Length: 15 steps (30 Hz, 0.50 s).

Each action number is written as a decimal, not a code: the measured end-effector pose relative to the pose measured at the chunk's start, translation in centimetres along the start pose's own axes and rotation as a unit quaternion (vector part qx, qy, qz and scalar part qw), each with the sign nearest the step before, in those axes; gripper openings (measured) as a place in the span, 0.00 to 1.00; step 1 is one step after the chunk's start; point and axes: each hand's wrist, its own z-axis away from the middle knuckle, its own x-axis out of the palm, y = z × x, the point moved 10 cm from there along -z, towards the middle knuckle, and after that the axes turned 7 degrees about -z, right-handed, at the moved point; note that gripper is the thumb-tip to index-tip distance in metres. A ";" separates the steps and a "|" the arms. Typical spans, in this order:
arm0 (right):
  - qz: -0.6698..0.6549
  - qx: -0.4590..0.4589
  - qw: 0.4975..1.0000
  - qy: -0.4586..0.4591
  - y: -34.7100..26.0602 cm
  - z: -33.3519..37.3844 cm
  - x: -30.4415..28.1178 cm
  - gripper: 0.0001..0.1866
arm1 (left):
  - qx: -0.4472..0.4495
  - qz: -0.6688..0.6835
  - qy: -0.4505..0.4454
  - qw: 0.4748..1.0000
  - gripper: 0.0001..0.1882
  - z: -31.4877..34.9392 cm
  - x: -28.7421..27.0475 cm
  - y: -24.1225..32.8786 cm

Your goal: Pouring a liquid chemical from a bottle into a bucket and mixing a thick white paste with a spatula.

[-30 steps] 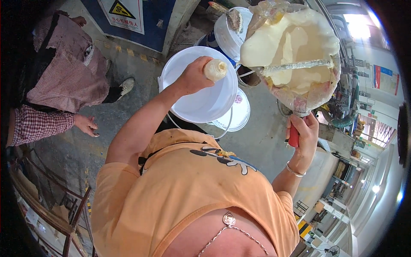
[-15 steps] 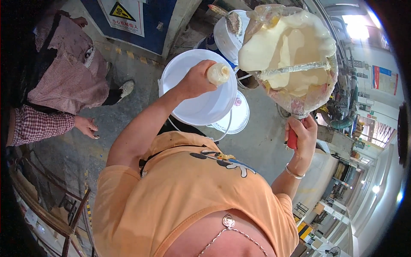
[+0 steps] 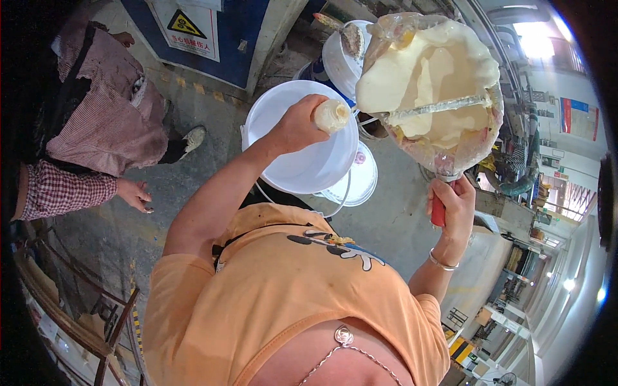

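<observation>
My left hand [image 3: 297, 127] is closed around a small, cloudy plastic bottle [image 3: 331, 116] with a cream-smeared end. It is over the opening of a white bucket [image 3: 283, 175] with a wire handle. On the right, my right hand [image 3: 454, 202] wraps around a red handle [image 3: 438, 211] with a metal collar, which meets the near rim of a round, crusted vessel [image 3: 484, 143]. I cannot tell whether the handle belongs to the vessel or to a separate tool. Thick cream-coloured liquid [image 3: 444, 74] fills the vessel, with a coated bar [image 3: 441, 108] across it.
Behind the bucket stands another white pail [image 3: 339, 64] with a crusted brush [image 3: 353, 40] on it. A white lid or bucket [image 3: 358, 183] sits lower down. At left, a co-worker in a checked sleeve [image 3: 71, 190] stands near a rusty metal frame [image 3: 106, 341] and a blue cabinet [image 3: 235, 58].
Both hands keep their grips. The bottle and the buckets appear slightly lower in view, and the vessel sits a little further left. The co-worker's hand appears slightly further right.
</observation>
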 end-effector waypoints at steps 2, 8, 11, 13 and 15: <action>0.004 -0.004 1.000 0.001 0.1 -0.2 0.0 0.07 | 0.005 0.009 0.016 1.000 0.31 0.0 -0.2 0.0; 0.014 -0.009 1.000 0.006 0.1 -0.2 -0.2 0.07 | 0.031 0.001 0.023 0.999 0.30 -0.1 -0.3 0.7; 0.011 -0.008 1.000 0.002 0.0 -0.3 0.0 0.07 | 0.009 0.001 0.016 1.000 0.30 -0.1 -0.2 0.2; 0.009 -0.010 1.000 -0.001 -0.1 -0.5 0.1 0.07 | 0.019 0.007 0.014 1.000 0.29 -0.2 -0.2 0.3; 0.010 -0.009 1.000 -0.001 0.2 -0.5 -0.1 0.07 | 0.018 0.001 0.017 1.000 0.29 -0.3 -0.4 0.7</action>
